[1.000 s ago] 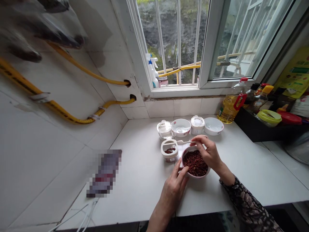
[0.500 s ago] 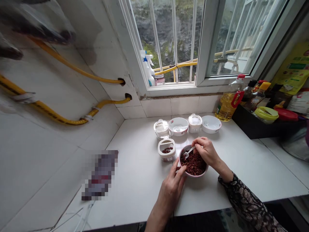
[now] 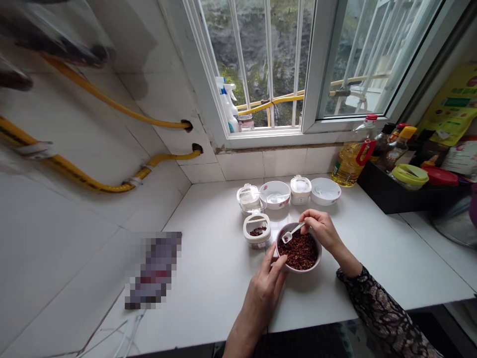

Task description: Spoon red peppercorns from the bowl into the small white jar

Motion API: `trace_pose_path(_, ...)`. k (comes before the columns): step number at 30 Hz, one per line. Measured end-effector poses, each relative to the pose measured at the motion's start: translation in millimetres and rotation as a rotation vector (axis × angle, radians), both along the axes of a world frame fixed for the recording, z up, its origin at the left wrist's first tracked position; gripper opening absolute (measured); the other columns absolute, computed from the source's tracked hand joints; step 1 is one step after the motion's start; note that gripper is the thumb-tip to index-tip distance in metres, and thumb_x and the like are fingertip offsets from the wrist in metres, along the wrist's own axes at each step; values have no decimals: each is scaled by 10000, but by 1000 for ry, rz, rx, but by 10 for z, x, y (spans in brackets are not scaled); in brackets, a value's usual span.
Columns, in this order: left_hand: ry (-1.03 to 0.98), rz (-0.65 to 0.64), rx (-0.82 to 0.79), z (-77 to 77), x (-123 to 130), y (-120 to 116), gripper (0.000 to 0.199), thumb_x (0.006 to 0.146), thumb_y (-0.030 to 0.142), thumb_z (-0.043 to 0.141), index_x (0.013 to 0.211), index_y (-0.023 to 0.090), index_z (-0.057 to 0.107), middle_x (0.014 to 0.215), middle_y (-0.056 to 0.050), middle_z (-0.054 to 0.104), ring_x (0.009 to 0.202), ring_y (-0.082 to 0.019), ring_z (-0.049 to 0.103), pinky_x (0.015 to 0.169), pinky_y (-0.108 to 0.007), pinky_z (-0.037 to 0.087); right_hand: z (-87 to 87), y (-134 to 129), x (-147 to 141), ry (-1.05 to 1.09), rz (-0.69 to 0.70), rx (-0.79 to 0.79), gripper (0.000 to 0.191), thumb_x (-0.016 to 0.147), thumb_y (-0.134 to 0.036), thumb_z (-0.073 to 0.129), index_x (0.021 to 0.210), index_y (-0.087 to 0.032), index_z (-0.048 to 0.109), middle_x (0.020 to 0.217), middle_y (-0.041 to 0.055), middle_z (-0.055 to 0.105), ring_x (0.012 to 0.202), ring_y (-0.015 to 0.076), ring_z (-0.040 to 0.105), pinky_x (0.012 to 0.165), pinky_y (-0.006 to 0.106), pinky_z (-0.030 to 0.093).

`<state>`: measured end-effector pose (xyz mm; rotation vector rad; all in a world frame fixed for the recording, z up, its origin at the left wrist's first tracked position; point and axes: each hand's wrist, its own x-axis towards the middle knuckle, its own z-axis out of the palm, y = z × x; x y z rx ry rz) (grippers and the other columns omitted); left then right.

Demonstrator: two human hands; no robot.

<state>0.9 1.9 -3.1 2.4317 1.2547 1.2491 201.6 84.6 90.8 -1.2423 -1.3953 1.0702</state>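
A bowl (image 3: pixel 319 257) full of dark red dried bits, which look like Sichuan peppercorns (image 3: pixel 301 252), stands on the white counter. My left hand (image 3: pixel 264 286) grips its left rim between thumb and fingers. Pinched in my right hand (image 3: pixel 319 228) is a small white spoon (image 3: pixel 287 237), its scoop over the left part of the bowl with a few red bits in it. Just left of the bowl is a seasoning jar (image 3: pixel 257 242) with a cream-rimmed lid and similar red bits inside.
Behind stand two lidded jars (image 3: pixel 249 199) (image 3: pixel 301 194) and two white bowls (image 3: pixel 276 203) (image 3: pixel 326 199). An oil bottle (image 3: pixel 348 164) and a black box (image 3: pixel 387 194) of condiments are at the back right. A blurred-out packet (image 3: pixel 156 271) lies left.
My right hand has shifted slightly up and right. The spoon's scoop has risen out of the red bits and shows more fully. My left hand stays on the bowl.
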Motion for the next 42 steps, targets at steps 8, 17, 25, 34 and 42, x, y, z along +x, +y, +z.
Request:
trace_pose_path(8,22,-32,-2,64,-15,2,346,981,119,458,1312,203,513,1487,-200,457,1136,-215,670,898,-311,595,76,3,-78,111,29,47,172,814,-339,557,838,-186,632,632,7,685,639,173,657,709,322,524)
trace_pose_path(17,29,-29,28,97,-1,18,341,992,125,442,1322,181,507,1444,-226,490,1060,-204,697,844,-297,611,88,-113,-374,-453,217,705,218,963,-142,433,983,-210,639,892,70,739,846,210,656,918,419,463)
trace_pose_path(25,16,-21,36,113,12,11,301,1003,158,443,1290,185,528,1439,-222,499,1060,-211,699,862,-303,604,81,-54,8,-437,-37,527,198,875,-151,468,795,-222,634,645,15,657,748,219,615,749,342,472)
trace_pose_path(34,-6,-13,-1,2,11,11,338,998,159,454,1325,224,509,1493,-179,458,1111,-206,680,875,-296,598,-27,-36,-61,-492,62,382,220,798,-159,443,677,-226,614,578,-5,634,717,197,603,848,347,437)
trace_pose_path(42,-21,-7,12,-2,17,7,335,990,157,467,1315,218,517,1484,-187,469,1069,-206,697,844,-289,604,-26,-16,-19,-392,42,267,205,777,-172,443,668,-220,610,519,-26,605,564,168,567,741,312,457)
